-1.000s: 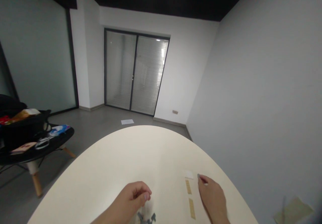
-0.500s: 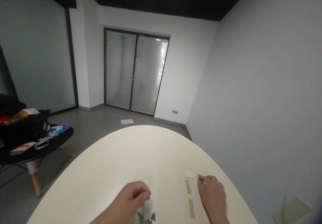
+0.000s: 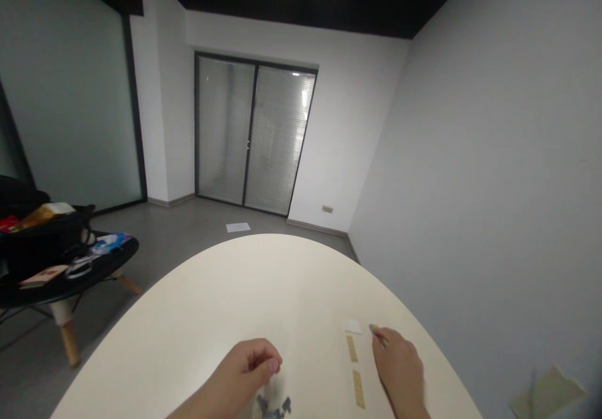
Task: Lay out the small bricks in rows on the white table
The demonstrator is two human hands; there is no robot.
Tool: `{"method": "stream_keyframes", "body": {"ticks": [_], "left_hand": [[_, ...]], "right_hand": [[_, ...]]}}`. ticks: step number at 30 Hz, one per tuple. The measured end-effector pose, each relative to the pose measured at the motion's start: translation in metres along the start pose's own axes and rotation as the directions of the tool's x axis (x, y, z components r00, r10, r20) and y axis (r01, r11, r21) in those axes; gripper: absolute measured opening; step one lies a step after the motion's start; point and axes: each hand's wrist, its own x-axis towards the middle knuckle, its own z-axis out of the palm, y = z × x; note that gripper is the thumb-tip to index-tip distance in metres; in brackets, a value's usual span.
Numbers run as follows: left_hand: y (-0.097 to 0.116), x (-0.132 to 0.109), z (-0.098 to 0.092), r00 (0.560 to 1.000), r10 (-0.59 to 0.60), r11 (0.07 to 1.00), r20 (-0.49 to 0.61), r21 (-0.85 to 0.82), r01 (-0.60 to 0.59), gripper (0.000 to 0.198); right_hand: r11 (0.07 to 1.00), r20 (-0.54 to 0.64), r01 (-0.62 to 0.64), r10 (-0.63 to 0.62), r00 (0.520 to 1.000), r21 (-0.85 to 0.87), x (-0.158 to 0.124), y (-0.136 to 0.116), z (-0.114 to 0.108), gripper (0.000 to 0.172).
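My left hand (image 3: 249,367) rests on the cream round table (image 3: 244,293) near its front edge, fingers curled into a loose fist, thumb against the forefinger. Just below it lies a small dark grey cluster of pieces (image 3: 274,406), partly cut off by the frame. My right hand (image 3: 399,367) lies further right, fingers closed around a thin grey object whose tip (image 3: 372,328) pokes out. Beside it are two tan strips (image 3: 355,369) and a small white square (image 3: 352,326).
A low black table (image 3: 70,275) with a dark bag, a box and papers stands at the left. A sheet of paper (image 3: 237,227) lies on the grey floor before the sliding glass doors (image 3: 253,135). A grey wall runs along the right.
My right hand has shifted very slightly near the white square; my left hand has stayed put.
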Motion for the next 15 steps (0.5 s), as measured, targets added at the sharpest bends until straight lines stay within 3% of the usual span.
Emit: {"method": "stream_keyframes", "body": {"ticks": [4,9,12,15], "left_hand": [[-0.003,0.000,0.001,1.000,-0.012,0.998,0.008,0.069,0.011,0.018],[-0.001,-0.006,-0.009,0.999,-0.025,0.939,0.033,0.344,0.012,0.022],[0.014,-0.017,-0.021,0.978,-0.040,0.899,0.202,0.435,-0.053,0.020],[0.035,-0.029,-0.027,0.899,-0.127,0.886,0.418,0.456,-0.086,0.011]], "right_hand": [[0.999,-0.005,0.005,-0.005,1.000,0.034,0.000,0.001,0.002,0.035],[0.996,-0.030,0.037,-0.034,0.999,0.087,0.000,0.004,0.005,0.037],[0.993,-0.057,0.036,-0.030,0.998,0.113,0.001,0.003,0.005,0.037],[0.988,-0.101,0.045,-0.031,0.994,0.145,0.003,0.001,0.003,0.039]]}}
